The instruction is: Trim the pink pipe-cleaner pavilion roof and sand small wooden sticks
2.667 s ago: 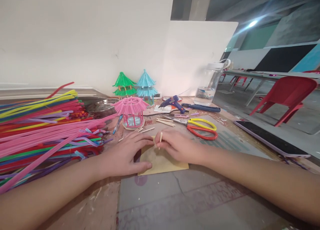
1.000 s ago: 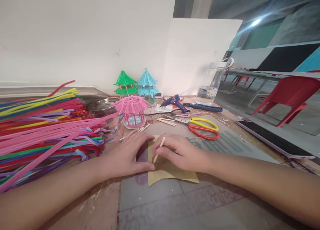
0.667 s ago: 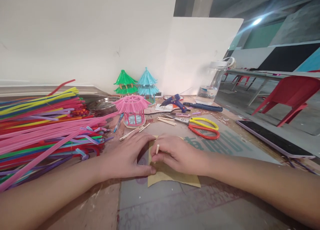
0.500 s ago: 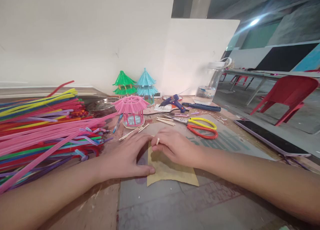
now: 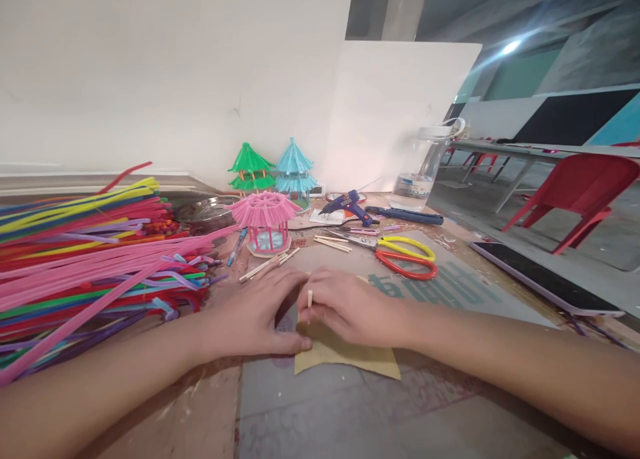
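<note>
Two hands meet over a flat tan cardboard sheet (image 5: pixel 350 362): the left hand (image 5: pixel 250 316) lies flat, fingers spread, thumb pinning its near edge, while the right hand (image 5: pixel 353 306), pinching a short pale wooden stick (image 5: pixel 310 298), has turned it from slanted to upright beside the left fingertips.

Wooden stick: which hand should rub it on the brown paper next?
Probably right: the right hand pinches the stick over the brown paper; the left hand lies flat, pinning it.
</note>
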`<state>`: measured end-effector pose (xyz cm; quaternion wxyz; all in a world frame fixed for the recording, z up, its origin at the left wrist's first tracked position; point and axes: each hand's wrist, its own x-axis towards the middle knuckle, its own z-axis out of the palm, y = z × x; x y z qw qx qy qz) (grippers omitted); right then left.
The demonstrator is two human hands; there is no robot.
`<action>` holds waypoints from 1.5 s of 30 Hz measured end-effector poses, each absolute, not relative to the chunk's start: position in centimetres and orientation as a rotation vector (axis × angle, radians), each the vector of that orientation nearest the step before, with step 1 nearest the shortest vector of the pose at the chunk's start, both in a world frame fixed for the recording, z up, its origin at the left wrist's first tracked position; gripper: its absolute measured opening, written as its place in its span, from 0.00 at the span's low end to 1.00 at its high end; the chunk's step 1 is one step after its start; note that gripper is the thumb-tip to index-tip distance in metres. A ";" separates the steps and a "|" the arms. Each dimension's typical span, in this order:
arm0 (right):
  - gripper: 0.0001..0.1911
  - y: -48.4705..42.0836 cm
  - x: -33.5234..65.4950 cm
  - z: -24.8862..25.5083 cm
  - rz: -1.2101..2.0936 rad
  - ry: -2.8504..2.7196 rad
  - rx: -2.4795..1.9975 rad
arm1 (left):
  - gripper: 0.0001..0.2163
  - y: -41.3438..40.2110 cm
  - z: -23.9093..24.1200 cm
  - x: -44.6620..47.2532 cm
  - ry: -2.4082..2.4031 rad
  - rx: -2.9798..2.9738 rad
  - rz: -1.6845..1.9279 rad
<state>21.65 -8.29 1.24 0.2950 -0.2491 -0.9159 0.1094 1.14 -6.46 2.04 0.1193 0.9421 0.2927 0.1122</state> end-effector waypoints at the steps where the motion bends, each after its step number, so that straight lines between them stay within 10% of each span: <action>1: 0.09 -8.0 21.7 1.2 0.240 -2.428 -0.717 | 0.29 -6.4 2.0 1.1 0.863 2.769 0.327; 12: 0.17 -6.2 23.1 0.3 1.254 -1.732 -0.807 | 0.09 -5.6 0.9 0.7 0.666 2.726 0.710; 45: 0.16 -6.4 23.2 0.6 1.542 -1.488 -0.702 | 0.04 -7.1 1.8 0.8 0.715 2.631 1.014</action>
